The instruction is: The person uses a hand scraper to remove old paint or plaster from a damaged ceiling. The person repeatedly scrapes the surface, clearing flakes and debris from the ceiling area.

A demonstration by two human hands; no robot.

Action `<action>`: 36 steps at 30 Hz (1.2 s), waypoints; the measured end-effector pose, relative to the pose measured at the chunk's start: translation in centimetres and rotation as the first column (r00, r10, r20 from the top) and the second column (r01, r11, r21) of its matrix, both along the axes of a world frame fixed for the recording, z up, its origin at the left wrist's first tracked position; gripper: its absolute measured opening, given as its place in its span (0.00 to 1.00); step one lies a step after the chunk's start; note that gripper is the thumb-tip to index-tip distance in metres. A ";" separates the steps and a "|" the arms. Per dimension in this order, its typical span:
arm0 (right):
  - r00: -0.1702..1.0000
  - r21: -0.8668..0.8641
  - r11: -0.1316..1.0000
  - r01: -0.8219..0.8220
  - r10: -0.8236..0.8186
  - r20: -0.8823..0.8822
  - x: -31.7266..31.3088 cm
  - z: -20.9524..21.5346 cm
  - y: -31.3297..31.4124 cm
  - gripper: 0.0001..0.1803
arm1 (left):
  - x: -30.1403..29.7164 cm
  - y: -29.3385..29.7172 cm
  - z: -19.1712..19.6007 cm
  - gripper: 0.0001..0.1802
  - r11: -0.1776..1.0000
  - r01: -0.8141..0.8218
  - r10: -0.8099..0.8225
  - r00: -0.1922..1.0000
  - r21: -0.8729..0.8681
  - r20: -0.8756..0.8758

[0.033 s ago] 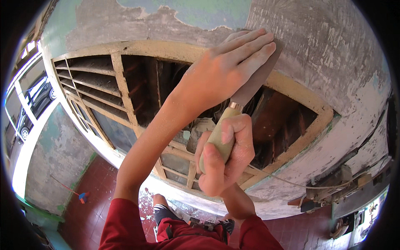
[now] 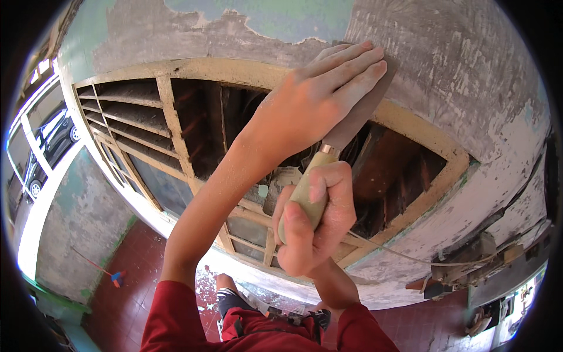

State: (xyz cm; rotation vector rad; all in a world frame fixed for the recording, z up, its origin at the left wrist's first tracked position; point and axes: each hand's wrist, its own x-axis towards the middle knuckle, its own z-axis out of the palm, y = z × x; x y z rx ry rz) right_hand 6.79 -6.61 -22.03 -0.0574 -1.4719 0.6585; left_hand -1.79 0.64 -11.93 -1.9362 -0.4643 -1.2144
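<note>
Left hand [image 2: 319,100] lies flat, unclamped, hiding part of scraper blade [image 2: 359,120]; right hand [image 2: 333,214] clamps its handle [image 2: 308,190]. Too dark inside wooden frame [image 2: 234,70]; bars [image 2: 35,144] partly block car [image 2: 57,134].

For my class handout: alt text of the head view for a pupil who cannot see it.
The right hand grips the pale handle of a scraper while the left hand lies over its blade, next to a worn wall with patches of green paint. A slatted wooden frame is set in it.

Worn home, peeling wall [image 2: 451,70], tiled floor [image 2: 120,308]
</note>
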 end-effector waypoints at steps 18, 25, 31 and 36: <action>0.998 0.073 0.996 0.056 -0.058 0.030 0.4 0.0 1.1 0.11 | 0.7 1.0 -0.6 0.26 0.999 0.032 -0.033 0.998 0.033 0.046; 0.999 0.034 0.999 0.041 -0.042 0.019 0.2 1.1 1.1 0.10 | 0.3 0.7 1.4 0.27 0.998 0.006 -0.007 1.000 0.070 0.022; 0.999 0.011 0.999 0.038 -0.038 0.028 0.7 -0.4 0.8 0.10 | 1.0 0.7 -0.5 0.27 0.998 0.055 -0.056 0.997 0.014 0.052; 1.000 -0.031 1.000 0.001 -0.001 0.005 0.7 0.2 0.6 0.10 | 1.0 0.7 0.1 0.26 0.998 0.053 -0.054 0.998 0.014 0.032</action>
